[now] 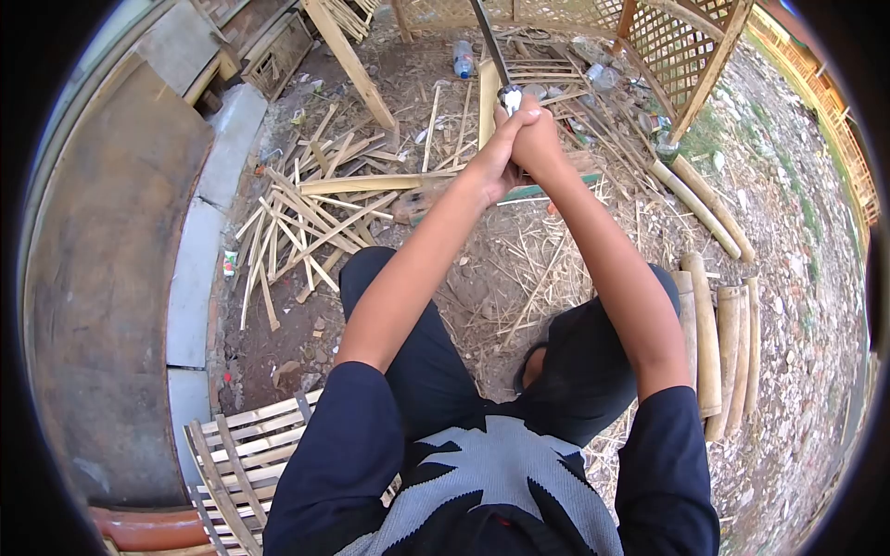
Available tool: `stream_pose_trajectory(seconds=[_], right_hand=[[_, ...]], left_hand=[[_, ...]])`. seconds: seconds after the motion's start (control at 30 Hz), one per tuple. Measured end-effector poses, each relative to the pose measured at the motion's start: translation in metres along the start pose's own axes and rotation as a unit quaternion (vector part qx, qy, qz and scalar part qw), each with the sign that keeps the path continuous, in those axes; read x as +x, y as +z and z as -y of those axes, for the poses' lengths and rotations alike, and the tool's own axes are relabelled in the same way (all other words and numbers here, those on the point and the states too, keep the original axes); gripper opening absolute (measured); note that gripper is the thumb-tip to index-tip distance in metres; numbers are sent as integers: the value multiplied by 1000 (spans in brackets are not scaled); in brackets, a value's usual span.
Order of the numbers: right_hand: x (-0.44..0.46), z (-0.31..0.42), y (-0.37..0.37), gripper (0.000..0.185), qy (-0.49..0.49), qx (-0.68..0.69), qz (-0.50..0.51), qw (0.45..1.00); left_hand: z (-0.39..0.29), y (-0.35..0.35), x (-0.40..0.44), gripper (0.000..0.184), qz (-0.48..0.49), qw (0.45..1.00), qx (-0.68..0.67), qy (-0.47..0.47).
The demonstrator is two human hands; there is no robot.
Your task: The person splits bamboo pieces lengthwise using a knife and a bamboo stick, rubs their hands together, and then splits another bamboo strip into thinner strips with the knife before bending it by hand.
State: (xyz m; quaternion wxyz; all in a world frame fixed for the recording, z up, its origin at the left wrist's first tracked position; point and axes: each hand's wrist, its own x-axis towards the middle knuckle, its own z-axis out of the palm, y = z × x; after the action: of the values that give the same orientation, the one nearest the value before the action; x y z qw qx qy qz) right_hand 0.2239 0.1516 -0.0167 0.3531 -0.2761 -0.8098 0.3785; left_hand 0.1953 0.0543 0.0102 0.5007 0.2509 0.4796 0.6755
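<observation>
Since both arms are stretched straight out front, you get a pretty good look at the left hand [494, 159] and right hand [538, 144] clasped together on one long-bladed tool [491, 42]. Grip is wrapped around the handle end with both hands touching each other; most of the handle is hidden by fingers, but a shiny metal bit [511, 98] pokes out just past them. Blade's dark and narrow, pointing away from the body and running off the top edge, so can't tell you where it ends.

Below the hands in the view there's a chunk of wood with a green edge [431, 199] lying on the ground, partly covered by the hands. Left of that is a messy heap of split strips [306, 218], all crisscrossed. A plastic bottle [463, 60] sits farther out, just left of the blade.

Over on the right, a row of bamboo lengths [706, 343] lies by the knee, with two more poles [709, 208] farther ahead, near a lattice panel [705, 46]. Lower left has a curved slatted piece [246, 454] beside the person's sleeve, plus a big brown board [111, 287] bordered by grey blocks [190, 287].
</observation>
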Motion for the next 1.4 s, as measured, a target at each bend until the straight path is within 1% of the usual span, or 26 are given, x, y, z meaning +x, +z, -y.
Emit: stream_pose_trajectory(seconds=[0.03,0.13,0.17,0.23,0.27,0.37,0.4,0.5,0.6,0.67,0.77,0.83,0.87,0.93,1.03,1.13,1.23,1.27,1.3,1.33,1.37,1.4], right_hand=[[-1,5,-1,39,-2,-5,5,1000],[9,13,6,37,-34,-22,-20,999],[11,13,9,37,-48,-25,-33,998],[14,39,2,37,-72,-32,-59,995],[13,50,-2,36,-62,-5,-59,996],[-3,44,5,36,-35,80,-62,994],[-6,36,10,36,-22,79,-57,995],[-33,-12,27,36,33,-9,-16,999],[-26,-45,30,36,63,-65,41,995],[-19,-54,29,37,57,-54,36,996],[-18,-33,20,37,28,-19,0,999],[-22,-1,4,38,9,0,-27,1000],[-22,16,-6,43,-10,-13,-27,999],[-22,49,-23,42,-15,-52,-43,998],[-14,60,-27,44,-45,-89,-55,994],[-8,70,-37,48,-54,-113,-55,991],[-1,81,-42,48,2,-94,-3,996],[2,81,-39,46,27,-92,2,995],[5,74,-32,45,36,-101,18,994],[10,61,-19,45,46,-108,37,992],[12,48,-8,44,54,-117,55,990],[14,35,3,43,46,-155,72,984]], left_hand=[[-2,0,-2,94,-4,1000,3,10],[-10,-9,6,82,-26,1000,-5,13],[-12,-15,11,83,-13,1000,-6,27],[-19,-23,16,85,13,998,-10,54],[-34,-5,1,85,-3,995,-3,95],[-15,-11,-6,93,-21,996,15,90],[11,-30,7,92,-26,999,6,30],[58,-36,9,80,-73,988,-108,-88],[69,-39,19,93,-35,994,-71,-74],[67,-38,28,92,-21,998,-43,-44],[47,-25,16,89,-31,999,-17,-20],[27,-11,0,88,-37,999,-7,-2],[18,-5,-5,88,-37,999,-5,15],[-4,11,-22,85,-52,998,7,46],[-19,13,-31,82,-10,998,21,54],[-24,-5,-28,85,30,992,117,39],[-34,-26,-25,94,-68,952,285,85],[-39,-42,-17,80,-116,923,347,120],[-39,-61,-2,70,-168,865,421,215],[-37,-84,15,61,-218,789,487,304],[-37,-98,27,53,-262,697,543,388],[-38,-104,34,49,-259,695,559,371]])
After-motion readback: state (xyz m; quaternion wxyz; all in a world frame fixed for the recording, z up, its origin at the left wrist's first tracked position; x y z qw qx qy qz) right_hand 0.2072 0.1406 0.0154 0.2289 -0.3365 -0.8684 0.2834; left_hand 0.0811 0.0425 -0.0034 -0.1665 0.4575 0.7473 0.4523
